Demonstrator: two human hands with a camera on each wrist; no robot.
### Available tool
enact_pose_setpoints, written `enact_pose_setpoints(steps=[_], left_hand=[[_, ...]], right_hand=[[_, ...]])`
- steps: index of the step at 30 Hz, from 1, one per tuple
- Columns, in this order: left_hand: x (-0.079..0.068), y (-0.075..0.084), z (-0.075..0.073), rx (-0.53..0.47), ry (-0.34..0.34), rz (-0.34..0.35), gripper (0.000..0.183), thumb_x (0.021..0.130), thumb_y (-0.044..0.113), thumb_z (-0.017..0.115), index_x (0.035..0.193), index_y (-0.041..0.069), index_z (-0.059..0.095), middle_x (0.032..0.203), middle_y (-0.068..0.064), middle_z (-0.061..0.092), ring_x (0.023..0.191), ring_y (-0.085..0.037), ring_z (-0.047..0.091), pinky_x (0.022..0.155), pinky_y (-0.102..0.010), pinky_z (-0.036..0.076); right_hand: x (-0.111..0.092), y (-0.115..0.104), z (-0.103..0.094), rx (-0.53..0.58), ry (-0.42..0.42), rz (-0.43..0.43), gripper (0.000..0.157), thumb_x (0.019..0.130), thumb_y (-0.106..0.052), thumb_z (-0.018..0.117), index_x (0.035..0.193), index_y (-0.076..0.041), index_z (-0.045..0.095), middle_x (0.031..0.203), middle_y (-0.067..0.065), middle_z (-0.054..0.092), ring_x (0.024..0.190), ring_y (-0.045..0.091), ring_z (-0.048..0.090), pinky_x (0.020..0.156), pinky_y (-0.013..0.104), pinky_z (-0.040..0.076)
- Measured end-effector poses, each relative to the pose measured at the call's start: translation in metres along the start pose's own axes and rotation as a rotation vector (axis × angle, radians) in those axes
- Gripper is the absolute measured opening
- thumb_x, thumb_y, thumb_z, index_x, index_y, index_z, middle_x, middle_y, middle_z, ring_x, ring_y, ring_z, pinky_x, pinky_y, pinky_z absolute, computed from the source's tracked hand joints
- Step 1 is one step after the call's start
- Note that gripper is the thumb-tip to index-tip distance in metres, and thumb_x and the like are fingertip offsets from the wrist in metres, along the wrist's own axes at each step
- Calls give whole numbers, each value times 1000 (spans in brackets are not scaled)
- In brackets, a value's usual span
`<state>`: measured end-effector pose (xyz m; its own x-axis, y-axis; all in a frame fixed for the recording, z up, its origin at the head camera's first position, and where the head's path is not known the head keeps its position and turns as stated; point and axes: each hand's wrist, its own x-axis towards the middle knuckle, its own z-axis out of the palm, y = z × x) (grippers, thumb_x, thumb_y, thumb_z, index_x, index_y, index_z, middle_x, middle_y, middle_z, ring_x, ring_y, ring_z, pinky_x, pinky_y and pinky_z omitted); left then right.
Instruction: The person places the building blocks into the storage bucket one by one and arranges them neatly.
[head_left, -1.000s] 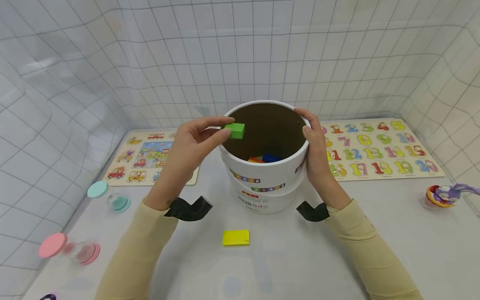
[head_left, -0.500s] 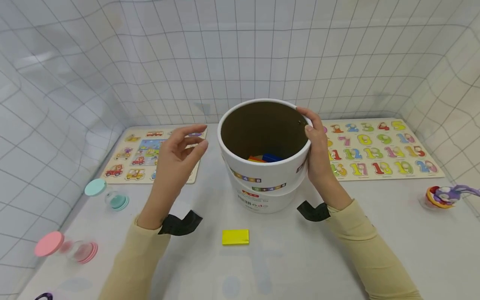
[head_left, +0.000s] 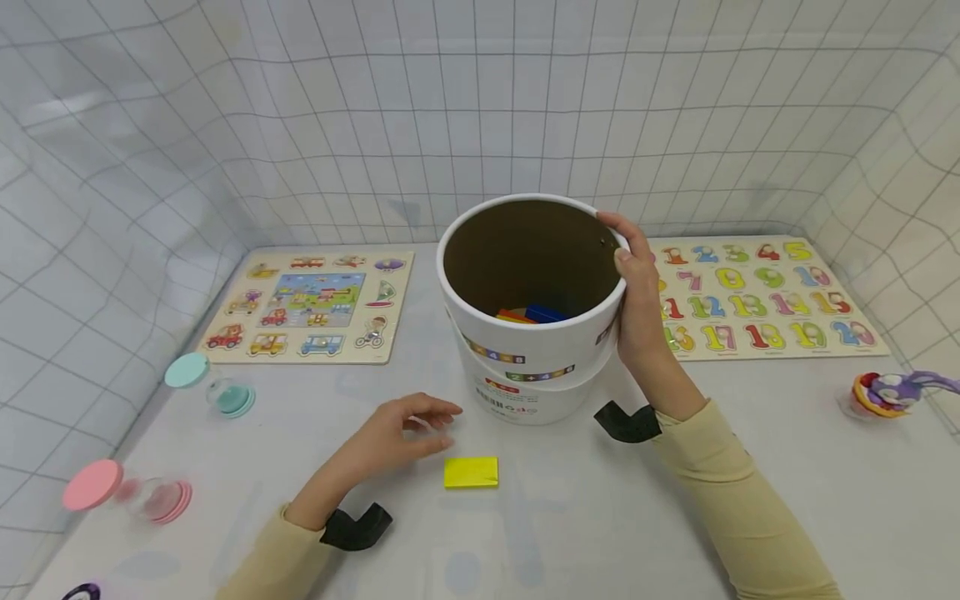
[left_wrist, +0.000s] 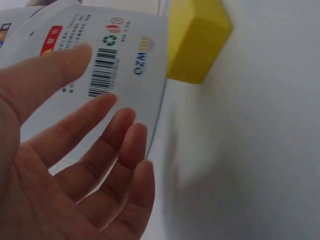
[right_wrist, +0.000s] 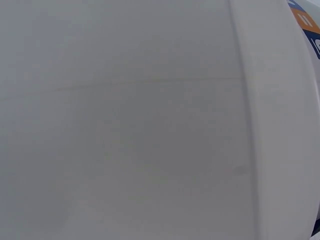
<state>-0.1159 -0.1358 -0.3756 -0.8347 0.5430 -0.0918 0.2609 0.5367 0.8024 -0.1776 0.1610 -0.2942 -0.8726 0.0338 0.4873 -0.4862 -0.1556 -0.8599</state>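
A tall white bucket [head_left: 525,346] with printed sum strips stands mid-table, its open mouth showing red, orange and blue blocks [head_left: 543,314] at the bottom. My right hand [head_left: 637,300] grips its rim on the right, thumb at the lip. In the right wrist view the bucket's white wall [right_wrist: 150,140] fills the picture and the hand is out of sight. Close to a yellow block [head_left: 471,472] on the table, my left hand [head_left: 397,437] has relaxed fingers and holds nothing. The left wrist view shows the spread fingers [left_wrist: 100,165] before the bucket's barcode label, with the yellow block [left_wrist: 195,40] beyond.
A vehicle puzzle board [head_left: 315,308] lies back left, and a number puzzle board [head_left: 765,300] back right. Small jars with a teal lid [head_left: 187,371] and a pink lid [head_left: 93,485] lie at left. A purple-and-red toy [head_left: 885,393] sits at right.
A green block was in my left hand at the bucket's mouth; the hand then drew back left without it and came down near the yellow block. My right hand stays on the rim.
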Motion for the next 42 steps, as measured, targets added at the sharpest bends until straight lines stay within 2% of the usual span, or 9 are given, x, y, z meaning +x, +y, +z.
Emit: enact_pose_setpoints(steps=[3,7,14,21,26,31,35,39,42], left_hand=[[-4,-4,11,116,-75,25,44,75,41,68,113,20,60,103,11,54,91,-7,50,83,-29,44],[-5,-3,20,202,-104,42,41,72,40,70,109,22,63,100,13,47,93,-8,46,84,-32,41],[-9,2,29,212,-92,30,28,73,34,71,100,26,66,95,14,46,89,-8,44,82,-31,41],[-19,9,37,185,-69,0,27,76,25,71,99,27,59,98,17,53,91,-5,48,87,-31,43],[-24,15,40,185,-52,7,26,77,20,69,99,26,57,99,17,57,90,-3,51,85,-30,44],[-27,19,37,181,30,37,25,79,16,67,100,28,60,98,19,58,85,-2,52,78,-27,47],[-28,31,25,95,109,62,27,78,16,68,101,29,62,97,21,58,82,-3,52,74,-26,47],[-23,54,1,-35,211,174,24,80,16,66,103,25,63,97,15,61,82,-7,54,74,-26,48],[-17,78,-20,-147,312,273,24,81,11,64,105,15,63,100,6,62,83,-13,55,77,-25,48]], right_hand=[[0,0,0,12,0,-3,44,87,-21,28,127,-12,42,129,13,40,115,32,34,95,47,30],[0,0,0,26,4,-4,44,86,-21,29,127,-12,42,128,13,40,114,32,35,94,44,32],[1,0,1,29,-2,-9,45,86,-21,29,127,-12,43,128,14,40,114,33,35,94,45,32],[0,0,1,24,-2,-3,45,86,-21,29,128,-13,42,127,13,40,114,31,36,92,43,33],[0,-1,1,27,-8,-1,44,86,-21,29,128,-13,42,127,13,40,114,32,36,93,43,33],[0,0,2,31,-9,5,44,86,-21,28,127,-13,42,128,13,40,114,31,36,94,44,31],[1,1,3,18,-11,12,44,87,-20,28,127,-14,42,128,12,40,114,31,36,95,44,31],[1,1,2,17,-5,16,44,87,-21,27,128,-14,42,128,13,40,113,34,36,94,45,31],[0,1,1,9,-1,16,44,87,-21,27,128,-15,41,128,13,40,113,34,36,93,45,32]])
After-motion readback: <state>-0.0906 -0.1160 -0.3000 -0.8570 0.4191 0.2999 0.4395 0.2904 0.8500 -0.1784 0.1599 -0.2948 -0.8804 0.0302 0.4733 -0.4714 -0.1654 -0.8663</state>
